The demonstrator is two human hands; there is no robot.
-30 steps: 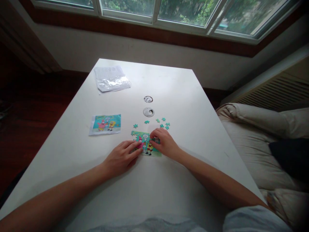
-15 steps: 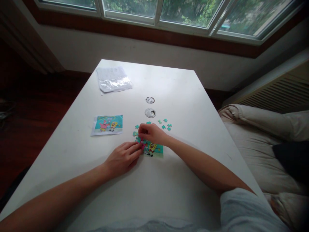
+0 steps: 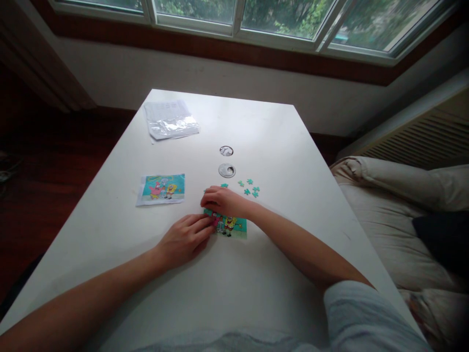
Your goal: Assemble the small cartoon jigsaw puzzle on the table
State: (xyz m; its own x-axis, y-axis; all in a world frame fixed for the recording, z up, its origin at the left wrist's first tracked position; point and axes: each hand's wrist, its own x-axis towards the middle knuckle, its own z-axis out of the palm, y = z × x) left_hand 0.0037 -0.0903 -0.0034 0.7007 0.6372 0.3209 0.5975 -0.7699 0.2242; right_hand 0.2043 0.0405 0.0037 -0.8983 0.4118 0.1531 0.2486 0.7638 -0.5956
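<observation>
The right hand's fingers curl down over the puzzle's upper left part, just below the middle of the frame; the back of the hand hides the tips, so I cannot tell whether they pinch a piece. The left hand (image 3: 185, 240) lies flat, fingers stretched out close together, tips on the puzzle's left edge. The right hand (image 3: 224, 201) covers most of the puzzle's top; the lower part of the puzzle (image 3: 229, 228) shows joined.

The step in hand looks like fitting or pressing at that upper left part. The next move there would call for a light, exact touch from the right fingers and a steady left hand.

Loose pieces (image 3: 247, 192) lie up and right of the puzzle, with another (image 3: 224, 185) just above the right hand. Left of centre lies the card (image 3: 163, 188) with a matching picture; in the upper left, a clear bag (image 3: 172, 122), all on the white table (image 3: 271, 146).
</observation>
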